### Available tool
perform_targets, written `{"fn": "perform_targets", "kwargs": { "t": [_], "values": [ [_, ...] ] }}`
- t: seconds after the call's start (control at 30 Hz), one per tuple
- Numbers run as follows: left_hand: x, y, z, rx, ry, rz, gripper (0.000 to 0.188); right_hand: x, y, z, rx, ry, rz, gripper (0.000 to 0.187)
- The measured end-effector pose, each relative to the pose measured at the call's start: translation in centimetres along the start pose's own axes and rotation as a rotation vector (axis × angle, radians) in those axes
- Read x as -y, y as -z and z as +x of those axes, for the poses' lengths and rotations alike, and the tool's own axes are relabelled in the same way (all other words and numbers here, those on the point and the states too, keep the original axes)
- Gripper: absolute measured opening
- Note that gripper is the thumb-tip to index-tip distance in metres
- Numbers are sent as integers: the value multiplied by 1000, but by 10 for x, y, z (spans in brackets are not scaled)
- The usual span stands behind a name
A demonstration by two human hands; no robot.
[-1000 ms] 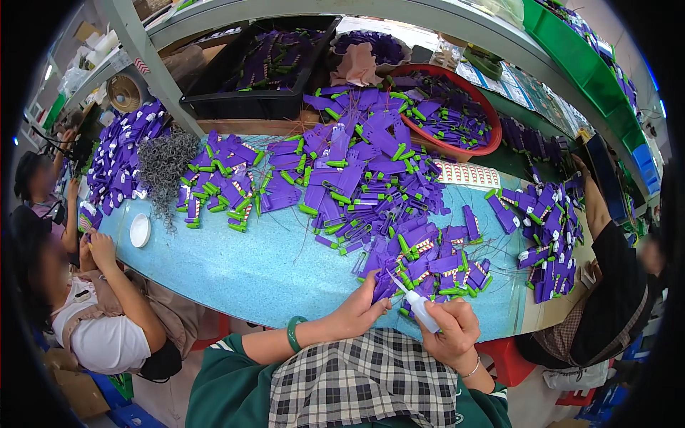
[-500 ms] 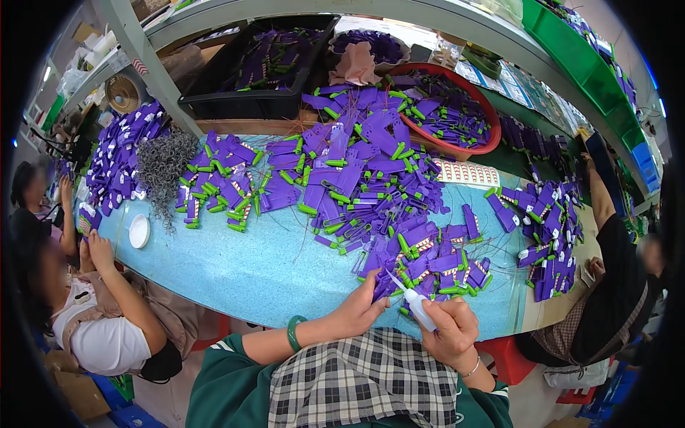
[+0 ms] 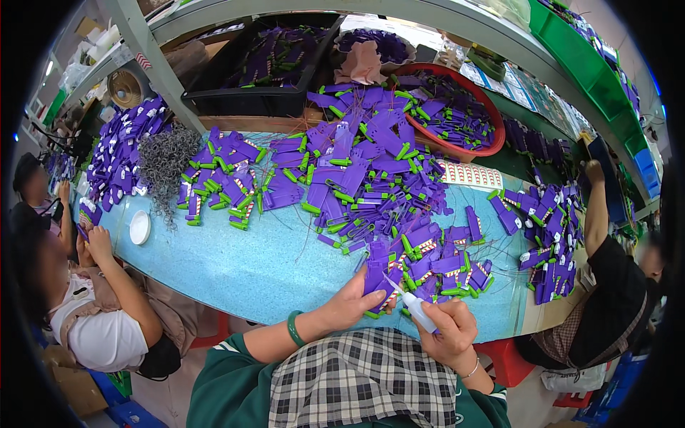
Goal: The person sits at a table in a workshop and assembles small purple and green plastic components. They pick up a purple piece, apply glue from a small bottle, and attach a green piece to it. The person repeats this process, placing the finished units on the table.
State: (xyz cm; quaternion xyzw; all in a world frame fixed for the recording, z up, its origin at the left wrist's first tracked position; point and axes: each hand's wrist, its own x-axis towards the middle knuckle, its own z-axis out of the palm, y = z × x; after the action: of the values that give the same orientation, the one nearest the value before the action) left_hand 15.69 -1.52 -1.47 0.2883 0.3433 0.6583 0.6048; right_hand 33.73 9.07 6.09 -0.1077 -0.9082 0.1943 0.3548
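My left hand [image 3: 345, 305] grips a flat purple plastic piece [image 3: 378, 277] with a green end showing near the fingers. In my right hand [image 3: 451, 334] is a small white squeeze bottle [image 3: 415, 307] with a long thin nozzle. The nozzle tip points up and left, close to the held piece; whether it touches, I cannot tell. Just beyond both hands lies a heap of purple pieces with green ends [image 3: 449, 264], some bearing red-and-white striped stickers.
A sheet of striped stickers [image 3: 471, 175] lies beyond the heap. Farther back stand a red basin [image 3: 497, 121] and a black crate [image 3: 246, 107] of purple parts. To the left are a white lid-like dish [image 3: 140, 227] and tangled grey wire [image 3: 168, 153]. Co-workers sit on both sides.
My left hand has shifted slightly left, and the purple piece now shows more of its face, with a green end below. The right hand with the bottle stays almost in place.
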Motion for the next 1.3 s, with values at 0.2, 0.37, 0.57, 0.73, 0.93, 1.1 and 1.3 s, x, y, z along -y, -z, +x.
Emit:
{"fn": "perform_targets", "kwargs": {
  "t": [0.2, 0.37, 0.57, 0.73, 0.93, 1.1, 1.3],
  "values": [
    [-5, -1, -1, 45, 25, 96, 52, -1, -1, 5, -10, 49, 23, 47],
    [-2, -2, -2, 11, 11, 101, 52, -2, -2, 4, -11, 62, 9, 47],
    [-3, -14, -1, -160, -44, 293, 54, 3, 2, 0, 3, 35, -22, 44],
    [-6, -17, 1, -196, -50, 496, 55, 3, 1, 0, 11, 54, -10, 44],
    [3, -13, 3, -219, -206, 704, 55, 4, 0, 6, -10, 92, -5, 47],
    [-2, -15, 1, -197, -106, 494, 53, 2, -1, 6, -4, 101, 5, 48],
    [0, -2, 5, -169, -157, -154, 51, 5, 0, -1, -82, 17, -12, 42]
  ]
}}
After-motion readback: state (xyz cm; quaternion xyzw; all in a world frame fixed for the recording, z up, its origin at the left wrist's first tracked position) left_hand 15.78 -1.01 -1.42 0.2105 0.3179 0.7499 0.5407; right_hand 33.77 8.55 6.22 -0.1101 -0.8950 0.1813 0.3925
